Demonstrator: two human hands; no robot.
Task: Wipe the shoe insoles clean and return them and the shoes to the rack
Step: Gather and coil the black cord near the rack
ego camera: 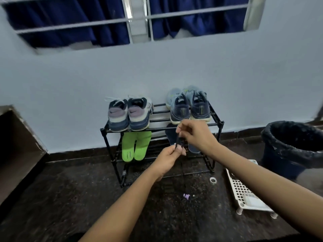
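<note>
Black and thin, a strip (178, 142) is pinched between my left hand (170, 157) and right hand (195, 135), fingers clamped on its ends, just before the rack (222, 123). Behind, dark insoles (172, 135) and green insoles (135, 146) lie on its middle shelf, shoes (129, 114) on top. If the strip slips, my knuckles may knock an insole through the bars.

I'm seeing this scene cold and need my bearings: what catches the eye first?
The green insoles stand out most, on the lower shelf of the rack, at its left side. In front of the rack, the left hand and right hand pinch a thin dark strip between them; what it is I cannot tell. Two pairs of shoes sit on the top shelf.
</note>
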